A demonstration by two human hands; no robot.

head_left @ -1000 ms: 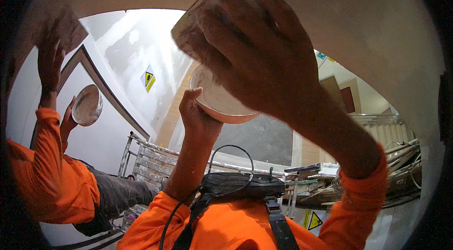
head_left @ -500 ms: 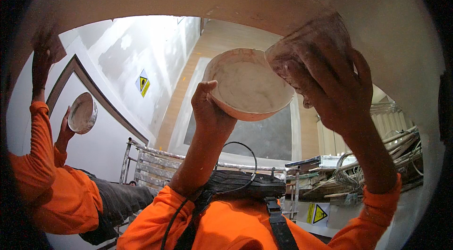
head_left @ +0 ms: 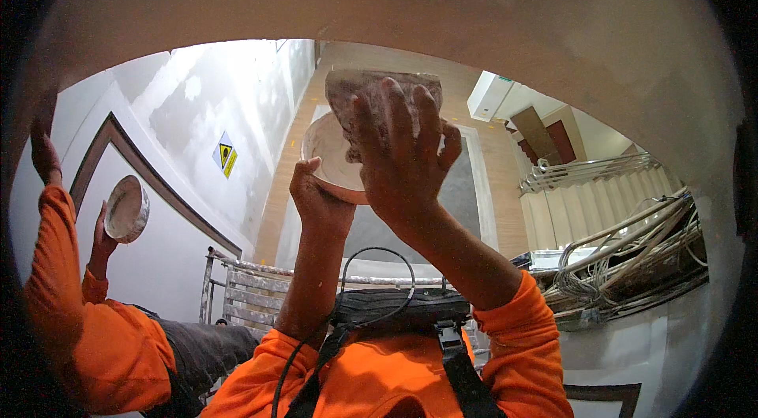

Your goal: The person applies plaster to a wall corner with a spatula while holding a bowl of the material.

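My left hand (head_left: 324, 201) grips the rim of a round, shallow bowl (head_left: 322, 151) smeared with pale plaster, the thumb over its near edge. My right hand (head_left: 404, 173) is closed on a broad, flat putty spreader (head_left: 345, 93) caked with plaster, its fingers laid along the plate. The spreader is over the bowl's right side and hides much of the inside. I cannot tell whether the two touch. Above both hands curves a pale, plastered surface (head_left: 379, 0).
At left a co-worker in an orange sleeve (head_left: 55, 236) holds another plaster-marked bowl (head_left: 126, 209), other hand raised to the surface. A metal scaffold rail (head_left: 257, 289) stands below. Bundled cables (head_left: 608, 272) lie at right. A yellow warning sign (head_left: 225, 156) hangs on the wall.
My right hand has come down and left from the overhead surface with the spreader, now over the bowl. My left hand and the bowl have shifted left. The view has shifted too.
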